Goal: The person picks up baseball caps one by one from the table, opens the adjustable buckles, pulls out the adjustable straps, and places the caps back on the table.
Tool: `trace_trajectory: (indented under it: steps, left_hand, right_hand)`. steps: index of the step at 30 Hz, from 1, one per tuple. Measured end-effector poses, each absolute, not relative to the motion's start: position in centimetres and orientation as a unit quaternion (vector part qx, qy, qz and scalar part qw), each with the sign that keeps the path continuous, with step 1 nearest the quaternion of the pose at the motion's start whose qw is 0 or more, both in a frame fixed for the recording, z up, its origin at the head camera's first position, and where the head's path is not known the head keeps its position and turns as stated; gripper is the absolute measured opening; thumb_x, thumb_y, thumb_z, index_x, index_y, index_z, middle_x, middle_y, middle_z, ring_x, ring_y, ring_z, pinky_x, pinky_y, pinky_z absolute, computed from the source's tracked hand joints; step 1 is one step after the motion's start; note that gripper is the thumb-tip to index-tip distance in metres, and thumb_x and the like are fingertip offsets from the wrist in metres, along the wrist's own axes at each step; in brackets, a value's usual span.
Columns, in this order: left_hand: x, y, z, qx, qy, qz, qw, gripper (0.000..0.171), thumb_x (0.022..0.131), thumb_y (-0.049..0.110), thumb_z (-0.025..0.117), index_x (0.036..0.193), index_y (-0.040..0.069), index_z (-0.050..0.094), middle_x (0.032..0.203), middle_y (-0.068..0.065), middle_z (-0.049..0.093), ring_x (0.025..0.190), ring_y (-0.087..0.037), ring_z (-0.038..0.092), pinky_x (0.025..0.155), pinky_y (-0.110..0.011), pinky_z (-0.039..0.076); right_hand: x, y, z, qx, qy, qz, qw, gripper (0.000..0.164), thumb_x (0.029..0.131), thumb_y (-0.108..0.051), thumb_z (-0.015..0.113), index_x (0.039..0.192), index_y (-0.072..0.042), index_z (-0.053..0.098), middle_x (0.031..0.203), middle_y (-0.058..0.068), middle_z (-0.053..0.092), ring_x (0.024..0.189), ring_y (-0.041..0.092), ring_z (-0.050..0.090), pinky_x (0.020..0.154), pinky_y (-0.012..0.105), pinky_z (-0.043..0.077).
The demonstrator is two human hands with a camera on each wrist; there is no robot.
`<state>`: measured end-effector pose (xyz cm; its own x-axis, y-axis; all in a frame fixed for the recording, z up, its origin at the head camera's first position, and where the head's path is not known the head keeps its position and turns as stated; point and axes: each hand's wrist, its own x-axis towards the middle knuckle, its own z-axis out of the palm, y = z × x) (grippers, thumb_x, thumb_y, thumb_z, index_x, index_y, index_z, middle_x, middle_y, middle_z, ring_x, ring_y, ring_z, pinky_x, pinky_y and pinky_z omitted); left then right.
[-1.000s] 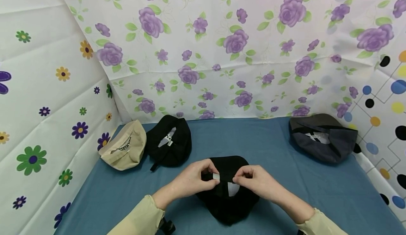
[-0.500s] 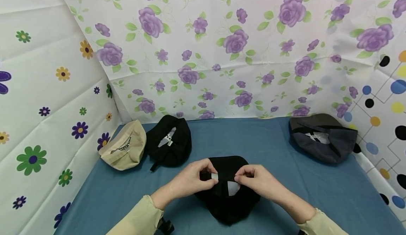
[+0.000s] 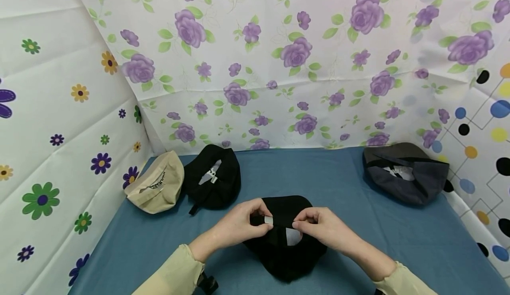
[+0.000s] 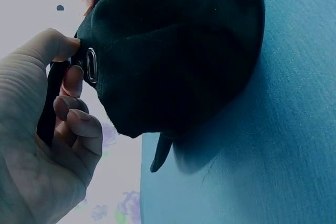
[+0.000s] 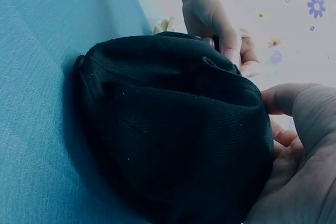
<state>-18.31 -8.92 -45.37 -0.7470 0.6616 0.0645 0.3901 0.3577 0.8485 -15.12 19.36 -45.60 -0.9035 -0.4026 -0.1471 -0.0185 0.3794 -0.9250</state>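
A black cap [image 3: 284, 262] lies at the near middle of the table, its opening facing up and a white label [image 3: 293, 236] inside. My left hand [image 3: 235, 225] pinches the band at the cap's left side, where a small pale tag [image 3: 268, 220] shows. In the left wrist view, thumb and forefinger grip beside a metal buckle [image 4: 92, 65], and a black strap [image 4: 50, 103] runs across the palm. My right hand [image 3: 332, 231] pinches the band on the right between thumb and fingers. The right wrist view has the cap's crown [image 5: 178, 135] partly hiding those fingertips.
Back left on the blue tablecloth [image 3: 311, 175], a beige cap [image 3: 157, 186] touches another black cap [image 3: 213, 178]. A dark grey cap [image 3: 406, 173] stands at the back right. Flowered cloth [image 3: 259, 74] encloses the back and left; a dotted cloth [image 3: 478, 153] hangs at the right.
My left hand has shifted very slightly left with the band and pale tag. My right hand stays nearly in place, and the other caps have not moved.
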Motion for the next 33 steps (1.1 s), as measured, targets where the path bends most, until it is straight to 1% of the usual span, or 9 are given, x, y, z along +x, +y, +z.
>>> trace_trajectory:
  steps: [4,9,18,24,29,33]
  left_hand:
    - [-18.34,-8.95,-45.33,0.326,0.814,0.460,0.142,0.015,0.098,0.021,0.072,0.108,0.027,0.064,0.100,0.009,0.065,0.080,-0.012,0.060,0.069,-0.029,0.050]
    - [-18.34,-9.01,-45.37,0.326,0.812,0.461,0.144,0.015,0.098,0.020,0.072,0.108,0.027,0.063,0.100,0.009,0.064,0.079,-0.012,0.059,0.068,-0.029,0.049]
    - [-18.30,-9.16,-45.34,0.329,0.808,0.465,0.147,0.014,0.098,0.020,0.071,0.108,0.027,0.063,0.100,0.009,0.065,0.079,-0.012,0.059,0.069,-0.029,0.049]
    - [-18.37,-9.34,-45.34,0.329,0.806,0.469,0.149,0.014,0.099,0.021,0.071,0.108,0.027,0.063,0.102,0.009,0.064,0.080,-0.013,0.058,0.070,-0.030,0.049]
    - [-18.41,-9.35,-45.37,0.329,0.807,0.468,0.146,0.014,0.099,0.022,0.071,0.108,0.027,0.063,0.102,0.009,0.064,0.080,-0.012,0.058,0.070,-0.030,0.049]
    - [-18.44,-9.32,-45.41,0.328,0.807,0.469,0.147,0.014,0.099,0.021,0.071,0.108,0.027,0.063,0.102,0.009,0.064,0.079,-0.012,0.058,0.070,-0.029,0.049]
  right_hand:
    - [-15.02,19.33,-45.63,-0.134,0.810,-0.542,0.179,0.021,0.099,-0.029,0.069,0.102,-0.010,0.075,0.073,0.003,0.060,0.067,0.015,0.050,0.065,0.031,0.045]
    - [-15.00,19.39,-45.65,-0.139,0.808,-0.543,0.181,0.021,0.100,-0.029,0.069,0.100,-0.009,0.074,0.073,0.004,0.060,0.064,0.014,0.048,0.062,0.031,0.044]
    - [-15.11,19.48,-45.69,-0.122,0.810,-0.546,0.173,0.025,0.099,-0.027,0.069,0.100,-0.002,0.072,0.075,0.007,0.065,0.068,0.018,0.053,0.066,0.031,0.045]
    - [-15.13,19.52,-45.76,-0.120,0.813,-0.544,0.167,0.023,0.099,-0.027,0.070,0.099,-0.004,0.072,0.076,0.007,0.066,0.067,0.016,0.052,0.063,0.030,0.044]
    - [-15.02,19.59,-45.73,-0.125,0.813,-0.542,0.172,0.018,0.100,-0.026,0.069,0.098,-0.008,0.072,0.078,0.007,0.068,0.069,0.017,0.055,0.064,0.030,0.044]
    - [-14.92,19.61,-45.66,-0.129,0.811,-0.543,0.176,0.016,0.100,-0.024,0.068,0.097,-0.009,0.072,0.078,0.007,0.068,0.070,0.019,0.057,0.064,0.031,0.045]
